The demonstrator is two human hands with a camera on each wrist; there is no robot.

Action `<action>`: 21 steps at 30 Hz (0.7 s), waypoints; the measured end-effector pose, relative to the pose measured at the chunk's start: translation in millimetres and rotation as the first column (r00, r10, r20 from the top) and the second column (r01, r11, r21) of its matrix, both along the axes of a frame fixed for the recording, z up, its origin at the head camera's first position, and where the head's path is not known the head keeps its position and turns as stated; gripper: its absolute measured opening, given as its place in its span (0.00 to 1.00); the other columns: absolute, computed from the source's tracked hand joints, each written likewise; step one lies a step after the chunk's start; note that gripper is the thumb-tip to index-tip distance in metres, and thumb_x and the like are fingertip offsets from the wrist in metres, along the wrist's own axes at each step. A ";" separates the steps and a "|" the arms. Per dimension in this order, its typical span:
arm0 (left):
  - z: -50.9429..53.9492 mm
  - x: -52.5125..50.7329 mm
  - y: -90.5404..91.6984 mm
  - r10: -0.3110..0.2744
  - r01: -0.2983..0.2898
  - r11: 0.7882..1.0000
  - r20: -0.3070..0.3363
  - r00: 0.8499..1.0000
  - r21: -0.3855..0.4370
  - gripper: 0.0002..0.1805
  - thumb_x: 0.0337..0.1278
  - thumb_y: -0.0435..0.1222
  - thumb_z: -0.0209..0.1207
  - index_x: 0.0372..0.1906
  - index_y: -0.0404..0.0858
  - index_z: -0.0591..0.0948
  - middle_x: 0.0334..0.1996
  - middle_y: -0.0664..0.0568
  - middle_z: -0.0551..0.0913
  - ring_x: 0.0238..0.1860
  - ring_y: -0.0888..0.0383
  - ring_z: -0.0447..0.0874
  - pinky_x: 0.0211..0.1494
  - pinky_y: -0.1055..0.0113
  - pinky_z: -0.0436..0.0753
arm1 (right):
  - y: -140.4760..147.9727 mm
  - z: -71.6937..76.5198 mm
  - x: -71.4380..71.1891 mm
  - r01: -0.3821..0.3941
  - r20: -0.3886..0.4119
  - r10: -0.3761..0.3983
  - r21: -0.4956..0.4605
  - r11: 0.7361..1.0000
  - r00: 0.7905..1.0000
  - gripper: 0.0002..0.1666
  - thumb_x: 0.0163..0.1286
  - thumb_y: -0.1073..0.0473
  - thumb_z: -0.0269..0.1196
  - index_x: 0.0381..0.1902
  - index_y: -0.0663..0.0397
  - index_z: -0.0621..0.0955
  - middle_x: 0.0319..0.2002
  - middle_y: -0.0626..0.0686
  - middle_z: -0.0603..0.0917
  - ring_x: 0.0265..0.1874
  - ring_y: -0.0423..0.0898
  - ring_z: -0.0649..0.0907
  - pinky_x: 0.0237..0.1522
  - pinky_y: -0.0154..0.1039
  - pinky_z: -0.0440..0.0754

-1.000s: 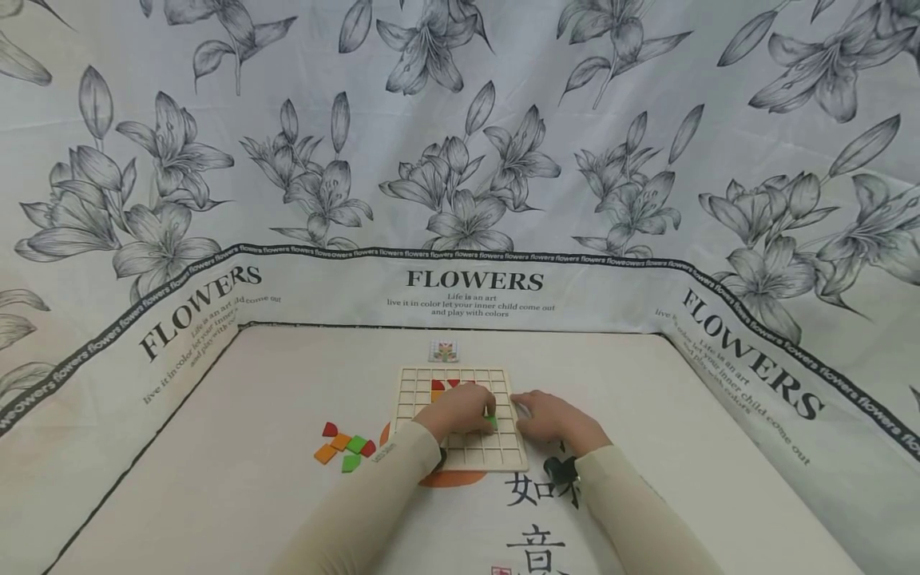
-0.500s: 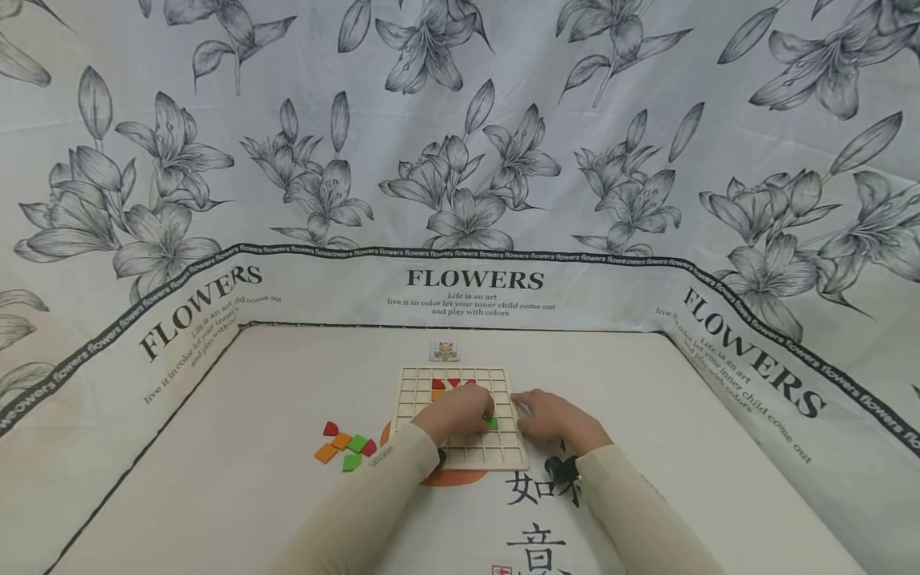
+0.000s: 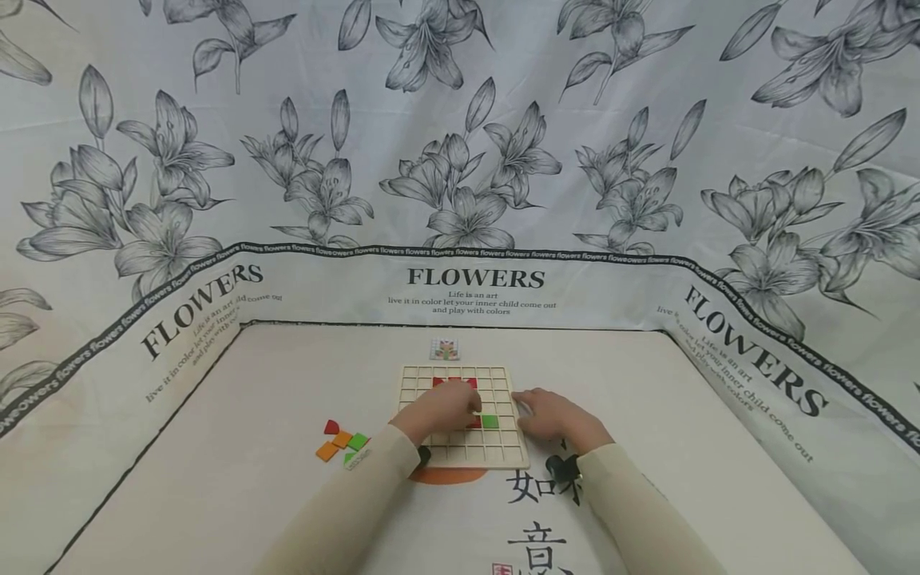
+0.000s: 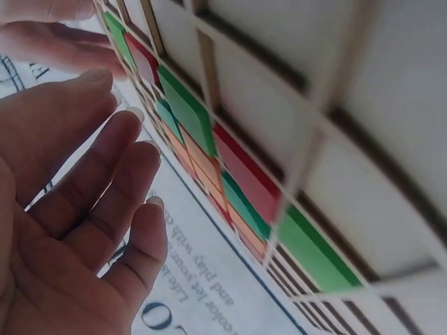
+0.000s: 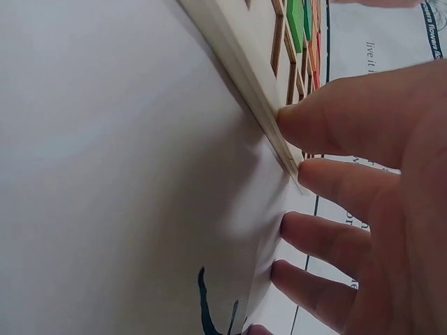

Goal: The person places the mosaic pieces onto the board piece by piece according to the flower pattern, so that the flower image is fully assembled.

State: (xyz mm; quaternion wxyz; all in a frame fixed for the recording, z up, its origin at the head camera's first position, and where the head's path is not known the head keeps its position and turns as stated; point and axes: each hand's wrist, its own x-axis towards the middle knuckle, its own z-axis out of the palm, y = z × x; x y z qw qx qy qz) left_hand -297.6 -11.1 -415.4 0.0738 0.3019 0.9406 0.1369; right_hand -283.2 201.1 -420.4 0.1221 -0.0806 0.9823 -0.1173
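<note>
1. Nearest are two cream long sleeves (image 3: 640, 503), with large black brush characters (image 3: 537, 551) printed on the white cloth tabletop (image 3: 180, 511) between them.
2. An orange printed disc (image 3: 451, 477) on that cloth shows beyond the characters, partly covered by the board and the left forearm.
3. The left hand (image 3: 437, 410) is above the pale wooden square board (image 3: 503, 454) with its raised grid; its fingers are loosely bent and apart, with nothing held in them.
4. The right hand (image 3: 553, 415) is beside the board, thumb and forefinger tips touching its edge, the other fingers spread and fairly straight rather than wrapped round it.
5. The board lies flat in front of the person. A flat green square tile (image 3: 490, 421) sits in one compartment, with red, orange and other green tiles in compartments near it, some hidden by the left hand.
6. Off to the left, loose on the cloth, are a red rounded tile (image 3: 331, 427), two orange square tiles (image 3: 327, 451) and two green tiles (image 3: 358, 441), one partly behind the sleeve.
7. Just past the board lies a small card with a coloured pattern (image 3: 446, 350).
8. Farthest stands a white fabric backdrop (image 3: 618, 216) with grey lilies and the word "FLOWERS".
</note>
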 end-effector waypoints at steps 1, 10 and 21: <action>-0.3 0.5 -3.1 0.005 -0.005 1.000 -0.001 1.000 -0.002 0.12 0.60 0.39 0.61 0.48 0.46 0.86 0.45 0.59 0.86 0.47 0.62 0.83 0.53 0.66 0.81 | 0.0 -0.2 -0.3 0.001 0.001 -0.001 -0.001 1.000 1.000 0.34 0.66 0.52 0.55 0.70 0.49 0.68 0.69 0.59 0.68 0.69 0.59 0.68 0.67 0.56 0.66; 1.7 2.4 -38.8 0.075 -0.076 0.996 0.021 0.997 0.039 0.11 0.58 0.40 0.63 0.45 0.45 0.87 0.42 0.58 0.86 0.45 0.61 0.82 0.54 0.63 0.80 | 1.7 -1.1 1.0 0.001 0.002 -0.001 0.003 1.000 1.000 0.34 0.66 0.51 0.55 0.71 0.49 0.67 0.70 0.59 0.67 0.71 0.59 0.65 0.69 0.57 0.64; 2.7 11.5 -86.8 0.193 -0.204 0.975 0.124 0.973 0.083 0.13 0.58 0.41 0.64 0.47 0.43 0.86 0.44 0.55 0.86 0.42 0.58 0.79 0.54 0.59 0.81 | 1.7 -2.0 0.4 -0.004 0.000 0.004 0.007 1.000 1.000 0.35 0.67 0.51 0.55 0.71 0.49 0.66 0.71 0.58 0.67 0.71 0.59 0.65 0.69 0.56 0.63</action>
